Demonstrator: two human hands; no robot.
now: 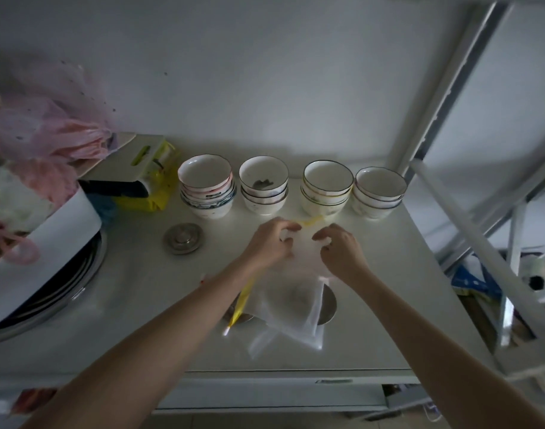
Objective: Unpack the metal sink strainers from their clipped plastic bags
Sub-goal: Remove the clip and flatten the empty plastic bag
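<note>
My left hand (269, 243) and my right hand (342, 247) both pinch the top of a clear plastic bag (299, 274) held above the white tabletop. A yellow clip (311, 220) sticks out at the bag's mouth beside my left fingers. A dark round strainer shows dimly through the bag (297, 294). Under the bag lie more clear bags (296, 329), another yellow clip (242, 300) and a metal strainer (327, 305), partly covered. One unpacked metal strainer (183, 237) sits on the table to the left.
Several stacks of white bowls (325, 188) line the wall behind my hands. A white box on a round metal tray (48, 264), pink bags (45, 131) and a yellow pack (153, 181) crowd the left. A grey metal shelf frame (469, 230) stands at the right edge.
</note>
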